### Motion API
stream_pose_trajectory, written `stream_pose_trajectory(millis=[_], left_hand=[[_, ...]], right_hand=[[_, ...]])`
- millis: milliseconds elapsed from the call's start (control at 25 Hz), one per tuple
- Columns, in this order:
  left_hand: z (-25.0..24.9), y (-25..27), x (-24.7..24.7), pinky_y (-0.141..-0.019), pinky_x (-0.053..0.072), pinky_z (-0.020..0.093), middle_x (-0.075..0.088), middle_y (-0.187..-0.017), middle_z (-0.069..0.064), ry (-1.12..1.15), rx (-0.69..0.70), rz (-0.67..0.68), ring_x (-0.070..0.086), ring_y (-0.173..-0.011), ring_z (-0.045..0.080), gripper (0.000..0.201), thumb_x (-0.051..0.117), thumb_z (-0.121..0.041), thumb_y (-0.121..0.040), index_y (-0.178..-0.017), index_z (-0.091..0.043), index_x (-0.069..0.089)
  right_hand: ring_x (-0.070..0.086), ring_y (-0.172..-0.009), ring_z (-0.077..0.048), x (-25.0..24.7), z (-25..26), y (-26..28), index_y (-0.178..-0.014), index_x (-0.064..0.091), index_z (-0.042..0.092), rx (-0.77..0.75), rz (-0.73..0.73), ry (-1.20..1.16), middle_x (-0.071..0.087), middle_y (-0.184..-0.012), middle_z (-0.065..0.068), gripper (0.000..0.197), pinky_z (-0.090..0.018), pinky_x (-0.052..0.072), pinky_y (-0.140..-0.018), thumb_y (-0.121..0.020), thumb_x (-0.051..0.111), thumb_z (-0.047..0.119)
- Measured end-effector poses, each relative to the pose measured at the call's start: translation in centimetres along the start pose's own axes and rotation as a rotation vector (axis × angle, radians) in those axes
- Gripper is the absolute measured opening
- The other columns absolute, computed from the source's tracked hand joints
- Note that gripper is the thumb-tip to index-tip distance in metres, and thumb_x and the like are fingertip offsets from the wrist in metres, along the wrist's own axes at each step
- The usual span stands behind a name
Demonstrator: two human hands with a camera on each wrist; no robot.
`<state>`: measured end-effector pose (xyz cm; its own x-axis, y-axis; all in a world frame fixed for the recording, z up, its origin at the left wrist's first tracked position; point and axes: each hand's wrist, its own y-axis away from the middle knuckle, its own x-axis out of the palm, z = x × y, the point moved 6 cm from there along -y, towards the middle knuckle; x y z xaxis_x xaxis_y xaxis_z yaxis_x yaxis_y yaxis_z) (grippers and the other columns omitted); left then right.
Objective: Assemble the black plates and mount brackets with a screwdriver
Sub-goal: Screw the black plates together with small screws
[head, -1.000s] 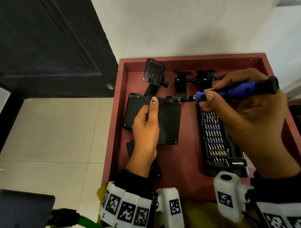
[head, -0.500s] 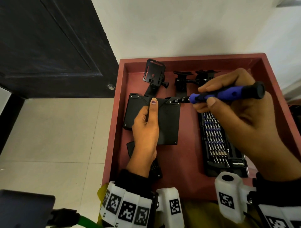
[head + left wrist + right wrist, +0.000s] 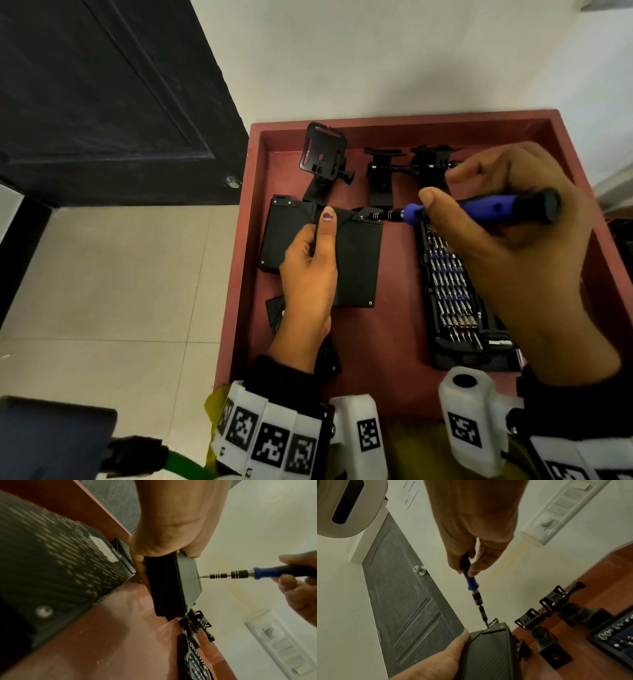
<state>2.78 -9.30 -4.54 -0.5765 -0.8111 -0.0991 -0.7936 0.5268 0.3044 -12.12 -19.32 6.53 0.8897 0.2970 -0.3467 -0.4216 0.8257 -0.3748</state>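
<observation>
Gripping a blue-and-black screwdriver in your right hand, thumb and fingers curled round its handle, you set the bit on a screw at the far right corner of the black plate. Your left hand holds that plate by its left edge, thumb pressed flat along the top face and the fingers wrapped underneath, so the plate is tilted up off the red tray rather than lying flat. From the left wrist view, the screwdriver meets the plate almost square to its face; the right wrist view shows the tip sitting on a small raised corner piece of the plate.

A second black plate lies in the tray just left of the held one, partly beneath it. Three black mount brackets stand along the far side of the tray, behind the plates. To the right, under your right hand, an open bit set lies in the tray with its rows of bits showing. Beyond the tray are a dark door and a white wall.
</observation>
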Motion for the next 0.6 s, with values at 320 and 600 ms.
stream_pose_trajectory(millis=[320, 600], left_hand=[[0.7, -0.1, 0.2, -0.059, 0.035, 0.028, 0.043, -0.063, 0.004, -0.029, -0.046, 0.043, 0.039, -0.059, 0.012, 0.055, 0.052, -0.053, -0.091, -0.073, 0.0, 0.051], [0.0, 0.3, 0.1, -0.05, 0.025, 0.024, 0.027, -0.047, -0.012, -0.018, -0.032, 0.04, 0.025, -0.046, 0.005, 0.051, 0.052, -0.049, -0.092, -0.053, -0.024, 0.032]], right_hand=[[0.064, -0.073, -0.019, 0.8, 0.5, 0.1, -0.085, 0.063, 0.017, 0.12, 0.26, -0.145, 0.066, -0.087, -0.001, 0.011, -0.028, 0.056, -0.068, -0.08, 0.07, 0.024], [0.069, -0.073, -0.021, -0.2, 0.1, -0.3, -0.086, 0.055, 0.023, 0.052, 0.183, 0.022, 0.065, -0.085, -0.003, 0.022, -0.035, 0.059, -0.065, -0.077, 0.071, 0.037]])
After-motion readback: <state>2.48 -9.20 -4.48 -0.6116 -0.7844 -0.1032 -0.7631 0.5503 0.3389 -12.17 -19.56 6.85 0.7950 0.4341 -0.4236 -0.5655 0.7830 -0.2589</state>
